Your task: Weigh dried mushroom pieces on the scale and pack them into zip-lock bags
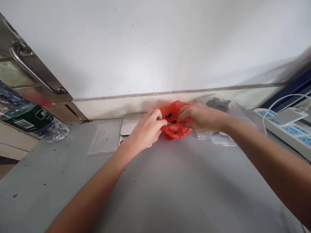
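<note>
At the back of the grey worktop [170,181], a red bag [175,129] pinched between left hand [145,129] and right hand [196,116], both clamped on it

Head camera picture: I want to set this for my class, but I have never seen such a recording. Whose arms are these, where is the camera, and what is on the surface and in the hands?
There is no machine here. A person wears one camera on the head, looking forward and down, so the two bare arms reaching in from the bottom are that person's own.

The left hand and right hand both grip a crumpled red bag with dark marks on it, above a grey table that stands against a white wall.

On the table lie a flat clear bag, a metal plate partly under the left hand, and a clear bag with something dark inside behind the right hand. A water bottle lies at the left edge, and a power strip with a white cable sits at the right.
</note>
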Demonstrator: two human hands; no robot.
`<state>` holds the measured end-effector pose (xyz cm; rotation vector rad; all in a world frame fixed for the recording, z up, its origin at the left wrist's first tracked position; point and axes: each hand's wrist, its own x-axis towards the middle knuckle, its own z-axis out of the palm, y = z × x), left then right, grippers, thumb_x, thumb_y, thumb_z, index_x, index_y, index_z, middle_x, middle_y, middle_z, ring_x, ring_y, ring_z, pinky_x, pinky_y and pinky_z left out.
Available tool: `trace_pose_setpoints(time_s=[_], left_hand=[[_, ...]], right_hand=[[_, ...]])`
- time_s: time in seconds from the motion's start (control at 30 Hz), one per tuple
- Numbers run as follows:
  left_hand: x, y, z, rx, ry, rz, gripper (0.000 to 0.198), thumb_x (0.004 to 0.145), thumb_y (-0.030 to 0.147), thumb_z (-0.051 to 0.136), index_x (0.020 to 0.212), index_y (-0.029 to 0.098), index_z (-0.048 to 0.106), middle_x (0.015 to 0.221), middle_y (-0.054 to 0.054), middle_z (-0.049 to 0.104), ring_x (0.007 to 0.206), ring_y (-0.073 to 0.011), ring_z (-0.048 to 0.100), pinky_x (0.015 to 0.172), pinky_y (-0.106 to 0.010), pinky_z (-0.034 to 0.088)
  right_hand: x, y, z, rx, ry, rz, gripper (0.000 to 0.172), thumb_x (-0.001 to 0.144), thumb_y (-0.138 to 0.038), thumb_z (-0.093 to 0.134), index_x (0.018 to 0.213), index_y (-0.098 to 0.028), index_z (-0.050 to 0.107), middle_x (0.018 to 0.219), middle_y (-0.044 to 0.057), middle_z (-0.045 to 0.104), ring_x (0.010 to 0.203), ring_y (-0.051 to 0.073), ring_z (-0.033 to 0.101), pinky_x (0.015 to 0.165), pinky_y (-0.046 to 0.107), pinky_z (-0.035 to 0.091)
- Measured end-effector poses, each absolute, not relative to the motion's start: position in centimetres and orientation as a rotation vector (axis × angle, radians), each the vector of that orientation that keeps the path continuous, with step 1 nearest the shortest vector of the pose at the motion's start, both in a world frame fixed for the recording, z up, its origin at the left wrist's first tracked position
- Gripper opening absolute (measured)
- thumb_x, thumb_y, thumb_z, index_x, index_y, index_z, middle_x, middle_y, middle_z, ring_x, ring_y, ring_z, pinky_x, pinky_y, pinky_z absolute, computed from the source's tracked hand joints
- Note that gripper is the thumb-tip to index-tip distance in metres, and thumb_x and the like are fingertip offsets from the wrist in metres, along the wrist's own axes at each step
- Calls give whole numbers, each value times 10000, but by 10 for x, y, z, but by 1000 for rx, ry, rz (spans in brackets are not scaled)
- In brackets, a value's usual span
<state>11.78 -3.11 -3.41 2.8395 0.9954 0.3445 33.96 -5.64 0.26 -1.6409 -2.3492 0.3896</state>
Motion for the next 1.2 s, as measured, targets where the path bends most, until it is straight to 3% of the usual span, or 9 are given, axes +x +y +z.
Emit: trace_pose_setpoints(time_s=[0.17, 0.3, 0.4, 0.5, 0.6, 0.77, 0.9, 1.07, 1.2], left_hand=[[113, -28, -21, 2747, 989, 521, 212, 948, 48, 533, 930, 161, 712, 1041, -69, 566, 871, -191, 581, 769, -312, 486], [107, -37, -28, 2755, 852, 284, 251, 943, 51, 524, 884, 185, 728, 1017, -68, 649, 1017, -239, 592, 842, -329, 495], [103, -42, -32, 2705, 766, 211, 124, 987, 217, 653, 913, 190, 750, 1020, -66, 721, 1144, -277, 552, 924, -354, 485], [102, -46, -31, 2617, 764, 173, 400, 1050, 472, 608, 796, 193, 741, 990, -70, 759, 1190, -298, 538, 972, -388, 481], [105, -46, -32, 2638, 875, 214, 564, 1133, 408, 425, 706, 191, 723, 997, -80, 775, 1246, -300, 529, 1029, -410, 477], [112, -45, -43, 2870, 1059, 250, 137, 956, 216, 680, 993, 146, 792, 1224, -126, 730, 1263, -362, 512, 1062, -478, 504], [111, -43, -44, 2854, 1123, 304, 257, 934, 250, 699, 1160, 143, 758, 1222, -131, 716, 1240, -356, 541, 1055, -486, 534], [106, -39, -40, 2877, 1158, 311, 252, 957, 267, 685, 1175, 158, 749, 1439, -153, 623, 1300, -352, 545, 1074, -482, 537], [106, -35, -43, 2877, 1232, 267, 383, 986, 242, 634, 1353, 144, 685, 1559, -158, 547, 1366, -365, 520, 1135, -515, 499]], right_hand=[[350, -61, 16, -1607, -2351, 376, 140, 839, -192, 526, 818, -245, 654, 782, 29, 702, 680, 213, 582, 644, 336, 421], [347, -70, 8, -1718, -2484, 770, 150, 828, -184, 540, 689, -238, 525, 683, -7, 526, 614, 166, 458, 577, 320, 319], [343, -72, 4, -1896, -2532, 981, 310, 873, -288, 606, 644, -227, 405, 641, -32, 360, 568, 132, 301, 559, 334, 216], [341, -66, 5, -2104, -2478, 1083, 515, 964, -561, 516, 645, -225, 292, 651, -37, 276, 565, 122, 236, 568, 330, 215], [337, -57, 3, -2225, -2361, 899, 534, 1044, -612, 282, 675, -229, 237, 652, -33, 254, 565, 128, 253, 592, 323, 278], [320, -49, -2, -2337, -2381, 574, 194, 883, -363, 675, 876, -219, 545, 741, 10, 543, 710, 194, 529, 645, 319, 379], [305, -50, -6, -2361, -2360, 487, 610, 791, -481, 814, 1272, -188, 579, 1076, 115, 695, 991, 295, 656, 766, 350, 488], [298, -44, -13, -2401, -2307, 542, 579, 809, -476, 804, 1295, -225, 615, 1120, 110, 729, 1058, 319, 695, 851, 382, 538], [301, -36, -16, -2404, -2263, 531, 577, 814, -468, 802, 1296, -214, 611, 1061, 110, 738, 1013, 322, 709, 821, 396, 558]])
